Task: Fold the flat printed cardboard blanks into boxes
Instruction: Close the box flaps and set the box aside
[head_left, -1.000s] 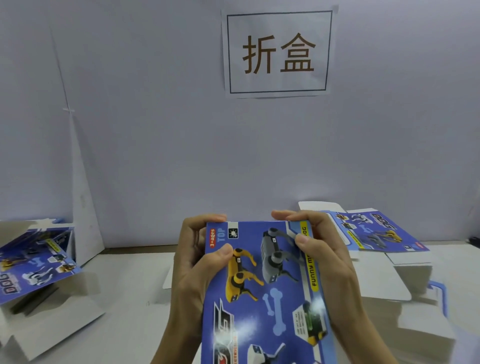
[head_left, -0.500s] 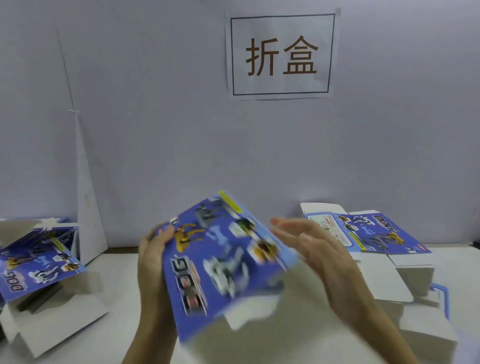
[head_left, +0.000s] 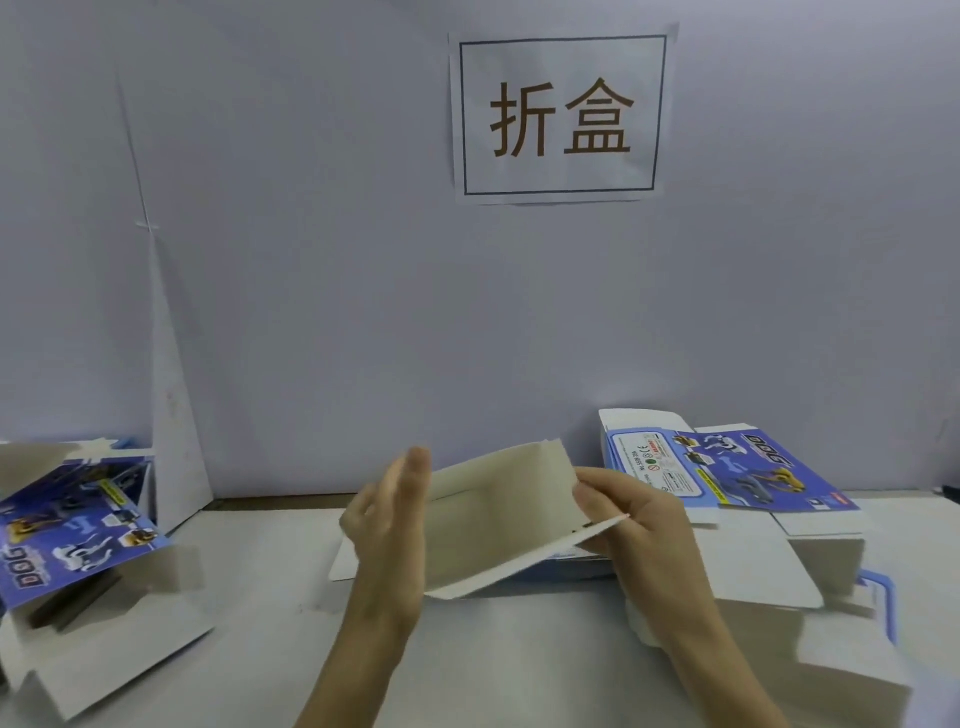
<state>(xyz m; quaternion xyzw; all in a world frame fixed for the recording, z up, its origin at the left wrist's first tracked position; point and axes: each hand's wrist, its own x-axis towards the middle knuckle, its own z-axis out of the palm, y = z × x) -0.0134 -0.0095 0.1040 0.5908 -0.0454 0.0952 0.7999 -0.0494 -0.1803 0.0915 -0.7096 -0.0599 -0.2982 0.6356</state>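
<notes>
white table against a pale wall with a framed paper sign. folded boxes at the left edge. centre, above the table: left hand, fingers straight, flat against the opened box; right hand pinching its side panel. flat blanks stacked at the right edge. earlier blue print faced up; now white interior showing.

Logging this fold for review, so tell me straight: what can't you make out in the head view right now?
- Printed outside of the held box: turned away, only its plain inside shows.
- Right hand grip: fingertips hidden behind the box wall.
- Small print on the top flat blank: too small.
- Stack of blanks: far side cut off by the right edge.
- Folded boxes on the left: cut off by the left edge.
</notes>
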